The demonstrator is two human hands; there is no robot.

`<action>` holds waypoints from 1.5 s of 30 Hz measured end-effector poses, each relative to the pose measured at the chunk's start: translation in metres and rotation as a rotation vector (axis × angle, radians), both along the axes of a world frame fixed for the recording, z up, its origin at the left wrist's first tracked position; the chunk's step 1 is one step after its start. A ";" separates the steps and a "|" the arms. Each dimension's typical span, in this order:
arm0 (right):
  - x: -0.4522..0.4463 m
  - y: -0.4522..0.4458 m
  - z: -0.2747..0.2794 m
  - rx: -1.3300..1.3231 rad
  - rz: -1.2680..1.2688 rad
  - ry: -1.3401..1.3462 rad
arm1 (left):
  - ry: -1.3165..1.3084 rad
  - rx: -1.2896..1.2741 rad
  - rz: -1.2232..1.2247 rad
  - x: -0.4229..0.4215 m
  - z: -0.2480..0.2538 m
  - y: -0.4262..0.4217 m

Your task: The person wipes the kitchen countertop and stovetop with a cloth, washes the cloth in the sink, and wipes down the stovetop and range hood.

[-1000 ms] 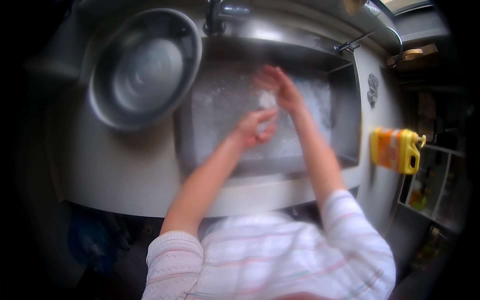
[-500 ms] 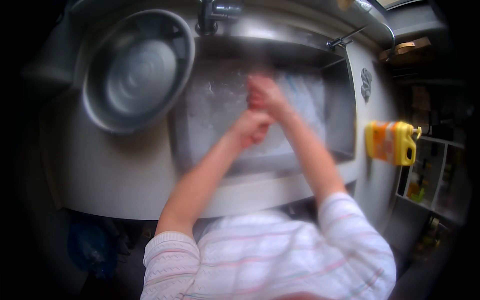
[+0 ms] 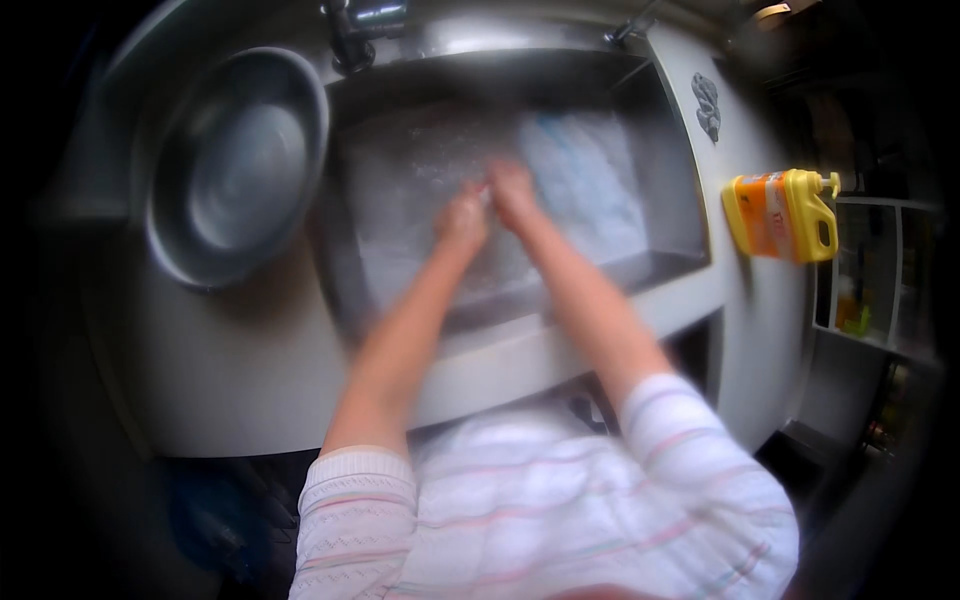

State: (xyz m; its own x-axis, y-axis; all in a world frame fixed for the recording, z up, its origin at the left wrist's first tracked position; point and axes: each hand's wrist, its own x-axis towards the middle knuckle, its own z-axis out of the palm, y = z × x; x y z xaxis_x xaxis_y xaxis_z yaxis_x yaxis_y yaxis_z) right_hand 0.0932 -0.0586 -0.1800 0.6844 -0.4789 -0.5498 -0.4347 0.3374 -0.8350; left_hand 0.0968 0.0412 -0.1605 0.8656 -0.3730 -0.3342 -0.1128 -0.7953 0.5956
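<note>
Both my hands are over the steel sink (image 3: 665,160), close together and smeared by motion. My left hand (image 3: 465,218) is closed, its fingers curled. Just ahead and to the right, my right hand (image 3: 512,190) is closed too. A small whitish bit shows between them, too blurred to name. Beside my right hand, a white cloth with pale blue stripes (image 3: 585,185) lies in the sink. Whitish, foamy-looking wet material (image 3: 400,220) covers the sink's left part.
On the counter left of the sink rests a large metal basin (image 3: 240,165). A faucet (image 3: 355,35) stands behind the sink. To the right are a grey crumpled scrubber (image 3: 706,105) and a yellow jug with an orange label (image 3: 785,215). A blue bag (image 3: 220,520) hangs or lies below the counter.
My hands have moved from stacked one over the other to side by side, lower over the sink and a little left. The view has shifted, so the basin and faucet appear further left.
</note>
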 end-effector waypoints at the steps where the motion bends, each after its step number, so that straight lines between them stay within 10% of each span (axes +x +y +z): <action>1: -0.008 -0.005 0.025 -0.034 0.074 0.031 | -0.002 -0.020 -0.046 0.001 0.010 -0.001; 5: -0.046 -0.053 0.067 0.032 0.468 0.241 | -0.007 -0.259 -0.111 -0.003 0.042 -0.006; 10: -0.099 -0.076 0.106 0.028 0.373 -0.200 | 0.813 -0.601 0.091 -0.008 0.065 -0.017; 17: -0.239 -0.107 0.187 -0.246 0.352 -0.321 | 0.935 -1.116 0.359 -0.082 0.142 -0.053; 21: -0.343 -0.124 0.221 -0.556 0.192 -0.342 | 1.198 -1.394 -0.161 -0.165 0.164 -0.096; 25: -0.435 -0.160 0.228 -0.696 0.009 -0.317 | 1.289 -1.277 -0.432 -0.278 0.182 -0.179; 33: -0.590 -0.182 0.246 0.059 -0.492 -0.461 | 1.692 -1.091 -0.440 -0.397 0.174 -0.240; 36: -0.611 -0.176 0.229 -0.419 -0.460 -0.372 | 1.874 -1.017 -0.623 -0.433 0.173 -0.263; 45: -0.684 -0.172 0.216 -0.361 -0.983 -0.478 | 1.385 -0.521 -0.803 -0.490 0.142 -0.293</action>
